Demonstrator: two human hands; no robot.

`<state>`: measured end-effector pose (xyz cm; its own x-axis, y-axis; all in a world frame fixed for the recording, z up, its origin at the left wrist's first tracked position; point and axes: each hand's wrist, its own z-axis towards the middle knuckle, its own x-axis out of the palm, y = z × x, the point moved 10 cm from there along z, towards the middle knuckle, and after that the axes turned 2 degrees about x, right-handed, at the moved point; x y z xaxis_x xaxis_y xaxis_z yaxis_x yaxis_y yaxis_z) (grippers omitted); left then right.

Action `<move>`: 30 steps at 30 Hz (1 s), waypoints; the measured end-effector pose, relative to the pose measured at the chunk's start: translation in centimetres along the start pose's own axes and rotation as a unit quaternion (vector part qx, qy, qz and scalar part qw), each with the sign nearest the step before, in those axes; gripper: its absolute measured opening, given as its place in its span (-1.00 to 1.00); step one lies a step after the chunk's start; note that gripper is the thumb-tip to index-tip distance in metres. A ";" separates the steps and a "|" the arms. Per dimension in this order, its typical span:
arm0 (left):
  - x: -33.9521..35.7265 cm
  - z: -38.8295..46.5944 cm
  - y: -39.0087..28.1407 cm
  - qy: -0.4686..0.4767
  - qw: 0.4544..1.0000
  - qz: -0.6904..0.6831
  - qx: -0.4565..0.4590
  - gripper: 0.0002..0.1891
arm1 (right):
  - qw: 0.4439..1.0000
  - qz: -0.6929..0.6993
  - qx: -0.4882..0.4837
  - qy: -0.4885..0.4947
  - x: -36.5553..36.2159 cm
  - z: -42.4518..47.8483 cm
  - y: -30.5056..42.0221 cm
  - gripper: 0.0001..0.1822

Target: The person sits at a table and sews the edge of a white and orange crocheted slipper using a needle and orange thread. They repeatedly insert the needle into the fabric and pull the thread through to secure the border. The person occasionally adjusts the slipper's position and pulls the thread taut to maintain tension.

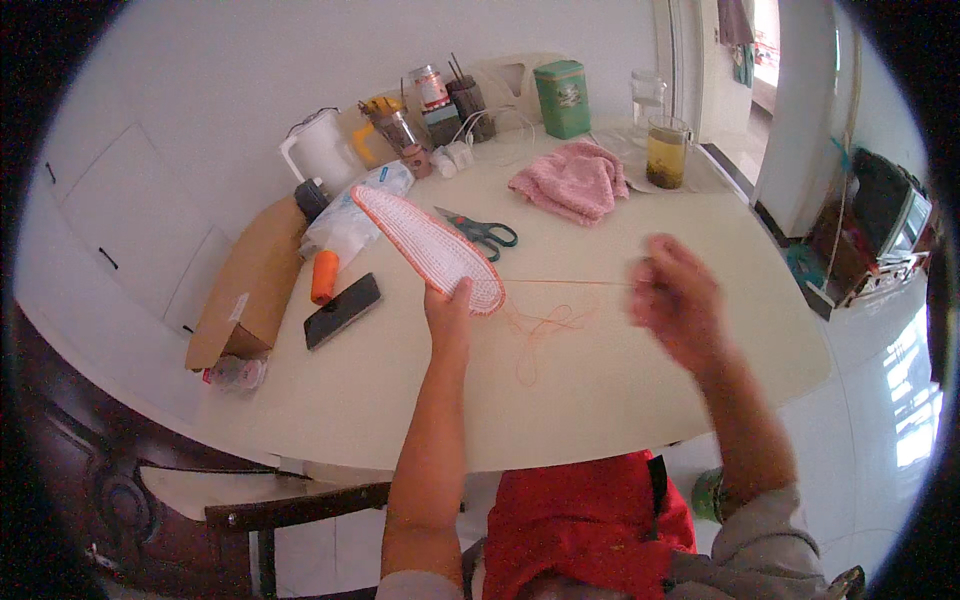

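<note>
My left hand (448,307) grips the rounded end of a white stitched shoe insole (439,251) with orange edging, thumb on top. The insole slants up and left above the table. An orange thread (566,282) runs taut from its edge to my right hand (671,300), which is raised on the right, blurred, with curled fingers closed on the thread. Whether a needle is in those fingers is too blurred to tell. Loose loops of orange thread (551,322) lie on the tabletop between the hands. Green-handled scissors (484,231) rest just beyond the insole, partly covered by it.
On the cream table (570,405) at left are a black phone (343,311), an orange thread spool (324,277), a plastic bag (360,214) and a cardboard box (251,277). Farther back stand a white kettle (322,150), a pink towel (574,184), a green tin (562,101) and a tea glass (666,154).
</note>
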<state>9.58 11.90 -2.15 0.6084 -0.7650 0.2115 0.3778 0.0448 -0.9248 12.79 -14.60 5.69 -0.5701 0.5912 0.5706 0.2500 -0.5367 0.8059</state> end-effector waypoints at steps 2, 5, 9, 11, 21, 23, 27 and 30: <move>-1.4 0.2 0.0 -0.024 1.000 0.010 0.010 -0.63 | 0.986 -0.117 0.007 -0.117 -5.6 -2.6 3.4 -0.75; -1.0 0.0 -0.5 -0.040 0.999 0.019 0.014 -0.63 | 0.952 -0.180 -0.034 -0.247 -21.8 -9.2 12.0 -0.82; 0.1 -0.4 -0.5 -0.048 0.999 0.001 -0.006 -0.64 | 0.754 -0.404 -0.070 -0.514 -38.4 -25.9 27.7 -0.79; -0.4 -0.2 -0.6 -0.060 0.998 0.001 0.007 -0.65 | 0.549 -0.576 -0.009 -0.606 -41.4 -31.0 33.1 -0.77; -2.4 0.5 -0.1 -0.070 0.997 0.009 0.035 -0.64 | 0.834 -0.529 -0.126 -0.097 -6.0 2.9 10.0 -0.67; -1.5 0.3 -0.2 -0.064 0.998 0.001 0.019 -0.63 | 0.916 -0.401 0.000 0.011 -0.5 5.7 0.0 -0.58; 0.2 -0.2 -1.1 -0.035 0.997 0.061 0.018 -0.62 | 0.908 -0.339 0.236 0.077 1.3 6.9 -12.9 -0.60; 0.1 0.0 -1.3 -0.025 0.998 0.041 0.032 -0.62 | 0.883 -0.397 0.218 0.124 1.6 6.6 -13.2 -0.77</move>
<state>9.08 11.76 -0.91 0.6731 -0.7236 0.1530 0.3680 0.1481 -0.9180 13.77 -2.57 -2.96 -0.8408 0.4985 -0.2112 -0.0595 0.3027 0.9512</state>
